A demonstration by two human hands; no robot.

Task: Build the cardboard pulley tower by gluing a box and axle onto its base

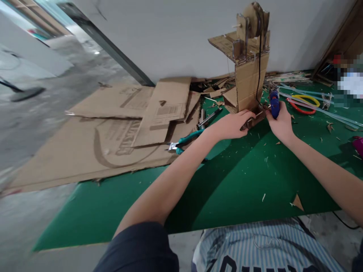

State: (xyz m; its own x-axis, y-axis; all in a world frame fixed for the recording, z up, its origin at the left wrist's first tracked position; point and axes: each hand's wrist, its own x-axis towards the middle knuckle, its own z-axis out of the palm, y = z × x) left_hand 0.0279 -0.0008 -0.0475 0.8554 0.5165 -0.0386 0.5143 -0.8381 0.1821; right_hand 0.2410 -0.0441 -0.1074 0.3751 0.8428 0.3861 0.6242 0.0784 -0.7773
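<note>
My right hand is closed around a blue tool that looks like a hot glue gun, beside the foot of a cardboard structure. Its tip is hard to make out. My left hand has its fingers curled on a small cardboard strip low in front of the structure. On top of the structure stands a cardboard wheel between uprights. A black cord hangs from the wheel down to a point between my hands.
Green-handled pliers and a black utility knife lie left of my forearm. Cardboard sheets cover the green table's left side. Translucent sticks, a yellow and red ring and scraps lie right. A wall stands behind.
</note>
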